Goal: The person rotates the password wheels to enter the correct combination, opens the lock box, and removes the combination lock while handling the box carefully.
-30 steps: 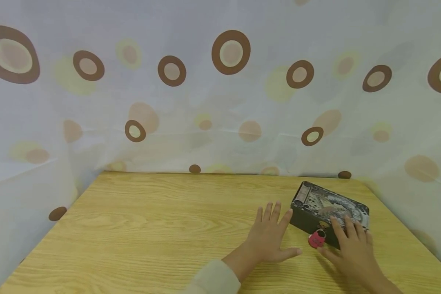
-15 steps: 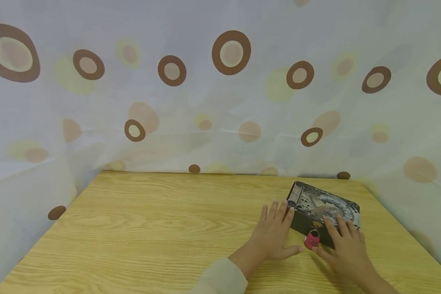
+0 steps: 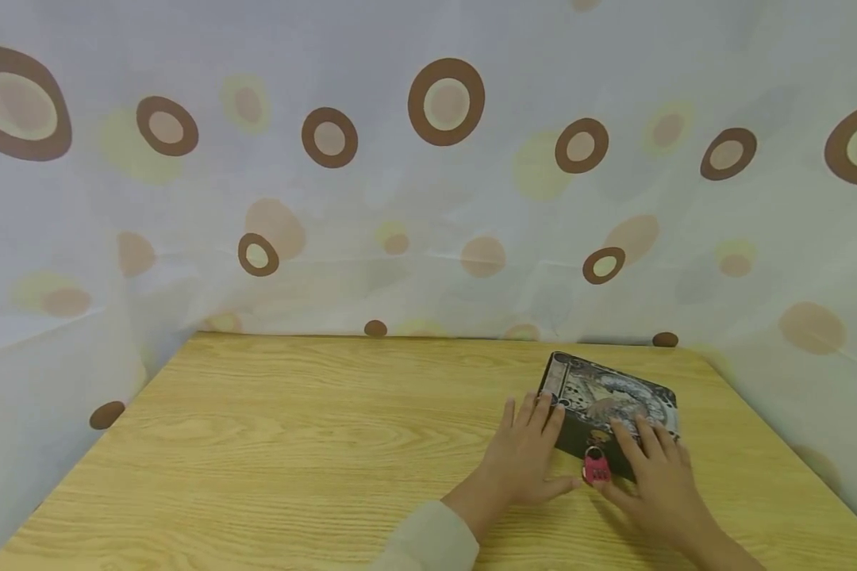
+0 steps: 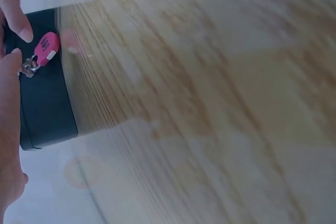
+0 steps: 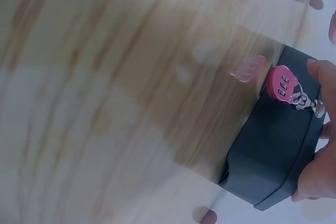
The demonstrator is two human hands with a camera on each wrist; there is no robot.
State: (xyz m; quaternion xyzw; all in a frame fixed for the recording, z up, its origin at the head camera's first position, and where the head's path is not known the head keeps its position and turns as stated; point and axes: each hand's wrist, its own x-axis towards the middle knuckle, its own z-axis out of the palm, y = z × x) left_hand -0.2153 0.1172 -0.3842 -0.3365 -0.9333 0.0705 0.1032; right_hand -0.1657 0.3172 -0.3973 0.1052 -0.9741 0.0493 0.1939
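Note:
A dark tin box (image 3: 614,388) with a picture-printed lid sits at the right of the table, turned at an angle. From the clasp on its front hangs a pink combination padlock (image 3: 597,469); the right wrist view shows number dials on the padlock (image 5: 283,85). My left hand (image 3: 517,460) lies at the box's front left corner, fingers spread and straight, thumb pointing toward the padlock. On the front right part of the lid rest the straight fingers of my right hand (image 3: 660,484), its thumb near the padlock's other side. The dark front wall (image 4: 47,103) shows in the left wrist view.
The box stands on a wood-grain table (image 3: 293,444) with a glossy surface. A pale curtain (image 3: 393,190) printed with brown and yellow circles hangs behind the table and along both sides.
The box and its padlock have slid to the left, with my right hand moving along on the lid. My left hand has moved slightly and now meets the box's left corner.

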